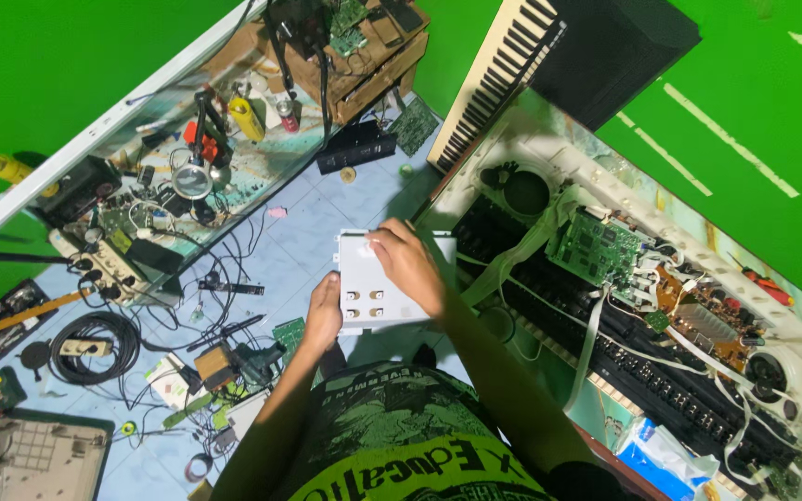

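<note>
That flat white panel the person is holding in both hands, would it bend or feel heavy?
The white panel looks like thin moulded plastic, so probably light and fairly stiff. The left hand and right hand grip it by its edges without visible sag. Its smooth face may be a little slippery.

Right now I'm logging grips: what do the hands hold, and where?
Both hold a white panel: left hand at its lower left edge, right hand over its top right.

Two hands, the left hand (pixel 324 313) and right hand (pixel 407 266), grip one white panel (pixel 373 283) bearing four round sockets. At three o'clock lies one opened keyboard (pixel 661 306) with two green circuit boards. At nine o'clock sits one cable coil (pixel 95 345).
</note>
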